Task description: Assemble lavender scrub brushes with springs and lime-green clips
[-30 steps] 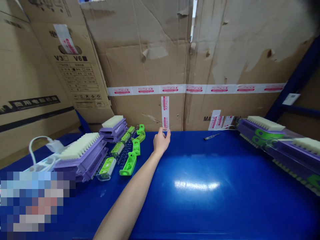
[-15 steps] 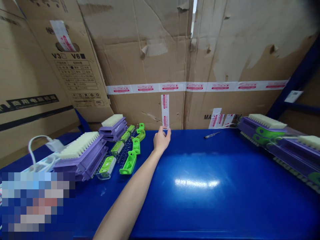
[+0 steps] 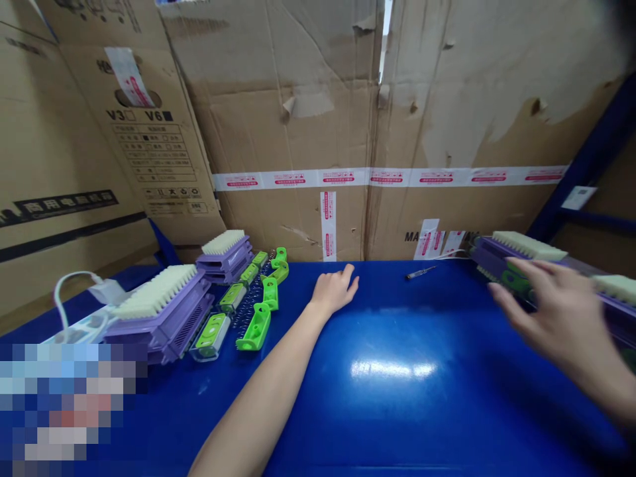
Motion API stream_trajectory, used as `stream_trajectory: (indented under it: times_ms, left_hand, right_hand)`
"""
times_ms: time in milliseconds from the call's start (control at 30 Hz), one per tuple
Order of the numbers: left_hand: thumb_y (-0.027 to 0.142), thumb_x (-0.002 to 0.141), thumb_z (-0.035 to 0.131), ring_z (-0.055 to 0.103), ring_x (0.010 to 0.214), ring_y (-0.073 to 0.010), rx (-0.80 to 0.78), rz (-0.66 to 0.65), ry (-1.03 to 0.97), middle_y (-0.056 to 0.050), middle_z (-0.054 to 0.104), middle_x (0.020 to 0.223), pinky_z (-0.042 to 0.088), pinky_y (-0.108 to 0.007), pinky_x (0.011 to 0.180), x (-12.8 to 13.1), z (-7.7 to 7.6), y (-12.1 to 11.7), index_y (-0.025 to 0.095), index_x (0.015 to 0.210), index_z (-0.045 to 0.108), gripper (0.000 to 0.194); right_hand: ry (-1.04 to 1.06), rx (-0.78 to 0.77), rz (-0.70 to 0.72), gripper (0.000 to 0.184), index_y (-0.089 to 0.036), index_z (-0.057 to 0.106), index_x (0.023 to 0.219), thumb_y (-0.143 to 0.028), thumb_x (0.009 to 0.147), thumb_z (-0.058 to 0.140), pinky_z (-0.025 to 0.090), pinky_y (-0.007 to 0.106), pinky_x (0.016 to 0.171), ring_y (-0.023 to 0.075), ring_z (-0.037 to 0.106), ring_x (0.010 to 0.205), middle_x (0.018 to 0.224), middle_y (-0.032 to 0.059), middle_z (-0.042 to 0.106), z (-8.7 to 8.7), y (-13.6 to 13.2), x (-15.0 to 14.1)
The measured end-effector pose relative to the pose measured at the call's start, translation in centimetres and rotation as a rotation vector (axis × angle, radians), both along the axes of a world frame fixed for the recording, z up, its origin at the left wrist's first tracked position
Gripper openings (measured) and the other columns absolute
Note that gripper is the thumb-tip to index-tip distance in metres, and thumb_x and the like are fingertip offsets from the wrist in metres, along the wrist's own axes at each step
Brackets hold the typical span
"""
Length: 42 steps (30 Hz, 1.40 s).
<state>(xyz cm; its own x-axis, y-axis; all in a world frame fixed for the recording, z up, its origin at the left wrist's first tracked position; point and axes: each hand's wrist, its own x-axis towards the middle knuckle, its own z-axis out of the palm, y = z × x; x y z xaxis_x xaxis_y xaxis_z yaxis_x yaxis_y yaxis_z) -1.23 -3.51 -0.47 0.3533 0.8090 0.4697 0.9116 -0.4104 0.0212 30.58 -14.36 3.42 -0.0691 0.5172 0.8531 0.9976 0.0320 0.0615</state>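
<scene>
My left hand (image 3: 335, 290) rests low over the back of the blue table (image 3: 387, 424). Its thumb and forefinger point forward, apart, and nothing shows between them. To its left lie bright green plastic brackets (image 3: 256, 328), springs (image 3: 248, 301) and clear cases with green plates (image 3: 211, 336). On the right, my right hand (image 3: 561, 311), slightly blurred, hangs with fingers spread beside a purple brush block with cream bristles (image 3: 531, 245) and a green part (image 3: 517, 281). It partly hides them; whether it touches them I cannot tell.
Purple brush blocks (image 3: 163, 311) stand at the left by a white power strip (image 3: 84, 324) with a plugged-in charger (image 3: 106, 291). A small screwdriver (image 3: 420, 273) lies at the back. A taped cardboard wall (image 3: 278, 218) closes off the rear.
My right hand has come into view from the right, near the purple blocks. My left hand has shifted slightly right and turned, its fingertips now pointing right.
</scene>
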Motion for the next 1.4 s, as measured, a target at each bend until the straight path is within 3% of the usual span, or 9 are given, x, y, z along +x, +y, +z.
stream_trajectory:
  times_ms: [133, 233, 400, 533, 800, 933, 1100, 1300, 1400]
  left_hand:
    - [0.039, 0.092, 0.032, 0.068, 0.076, -0.026, 0.009, 0.054, -0.02, -0.009, 0.07, 0.083, 0.049, -0.034, 0.068, -0.1, -0.1, 0.0, 0.019, 0.116, 0.05, 0.036]
    - [0.038, 0.092, 0.032, 0.068, 0.076, -0.0257, 0.009, 0.052, -0.03, -0.009, 0.07, 0.085, 0.049, -0.033, 0.068, -0.2, -0.1, 0.0, 0.019, 0.116, 0.051, 0.036]
    - [0.037, 0.092, 0.033, 0.068, 0.081, -0.0254, -0.014, 0.058, -0.039, -0.01, 0.07, 0.092, 0.049, -0.033, 0.069, -0.2, 0.0, 0.0, 0.019, 0.117, 0.049, 0.035]
    - [0.035, 0.092, 0.033, 0.068, 0.082, -0.0254, -0.025, 0.082, -0.034, -0.011, 0.069, 0.093, 0.049, -0.034, 0.07, -0.1, 0.0, 0.1, 0.018, 0.118, 0.048, 0.034]
    - [0.032, 0.092, 0.032, 0.067, 0.083, -0.0276, -0.015, 0.074, 0.068, -0.013, 0.068, 0.09, 0.049, -0.036, 0.068, -0.1, 0.9, 0.0, 0.016, 0.112, 0.052, 0.033]
    - [0.034, 0.091, 0.034, 0.066, 0.085, -0.0278, -0.02, 0.146, 0.018, -0.014, 0.068, 0.091, 0.049, -0.036, 0.07, -0.4, 3.0, 0.2, 0.017, 0.107, 0.054, 0.031]
    - [0.037, 0.088, 0.038, 0.065, 0.087, -0.0302, -0.019, 0.249, 0.048, -0.015, 0.067, 0.09, 0.048, -0.039, 0.073, -2.5, 7.5, 0.6, 0.016, 0.108, 0.054, 0.033]
    - [0.044, 0.086, 0.038, 0.062, 0.094, -0.0324, 0.025, 0.553, 0.097, -0.017, 0.065, 0.096, 0.048, -0.042, 0.076, -9.2, 12.4, 1.6, 0.014, 0.109, 0.055, 0.041]
    - [0.045, 0.084, 0.044, 0.056, 0.107, -0.0345, -0.072, 0.726, 0.11, -0.02, 0.061, 0.111, 0.048, -0.042, 0.08, -13.3, 13.9, 1.7, 0.012, 0.11, 0.055, 0.044]
  right_hand:
    - [-0.08, -0.202, 0.167, 0.046, -0.014, 0.053, 0.122, -0.043, 0.089, 0.042, 0.043, 0.042, 0.083, 0.0298, 0.052, 0.1, 0.11, 0.0169, 0.057, -0.3, 4.7, -6.0]
    - [-0.058, -0.397, 0.19, 0.043, -0.014, 0.053, 0.123, -0.039, 0.089, 0.041, 0.042, 0.042, 0.081, 0.03, 0.052, 0.099, 0.108, 0.0175, 0.058, -1.2, 7.2, -10.5]
    - [-0.088, -0.561, 0.335, 0.043, -0.015, 0.048, 0.129, -0.031, 0.09, 0.039, 0.041, 0.04, 0.085, 0.0276, 0.05, 0.104, 0.118, 0.0159, 0.054, -3.6, 8.8, -15.7]
    - [-0.086, -0.542, 0.45, 0.044, -0.013, 0.044, 0.132, -0.025, 0.09, 0.036, 0.04, 0.041, 0.09, 0.0271, 0.047, 0.109, 0.125, 0.0154, 0.05, -4.7, 8.2, -16.2]
    - [0.06, -0.549, 0.485, 0.046, -0.012, 0.041, 0.134, -0.025, 0.09, 0.037, 0.043, 0.042, 0.09, 0.0266, 0.047, 0.111, 0.124, 0.0163, 0.05, -5.2, 8.0, -14.6]
    - [0.069, -0.54, 0.5, 0.045, -0.015, 0.042, 0.133, -0.026, 0.09, 0.038, 0.043, 0.043, 0.09, 0.0267, 0.048, 0.11, 0.122, 0.0155, 0.051, -5.2, 8.0, -14.6]
    - [0.07, -0.563, 0.489, 0.045, -0.013, 0.042, 0.133, -0.026, 0.09, 0.036, 0.043, 0.043, 0.09, 0.0271, 0.048, 0.11, 0.123, 0.0162, 0.051, -5.2, 8.0, -14.5]
    - [0.062, -0.574, 0.469, 0.046, -0.013, 0.042, 0.133, -0.027, 0.09, 0.037, 0.042, 0.042, 0.09, 0.0267, 0.048, 0.109, 0.122, 0.0155, 0.051, -5.2, 8.0, -14.5]
    - [0.055, -0.574, 0.466, 0.046, -0.012, 0.042, 0.133, -0.026, 0.09, 0.037, 0.042, 0.042, 0.091, 0.0267, 0.047, 0.109, 0.123, 0.0156, 0.051, -5.2, 8.0, -14.6]
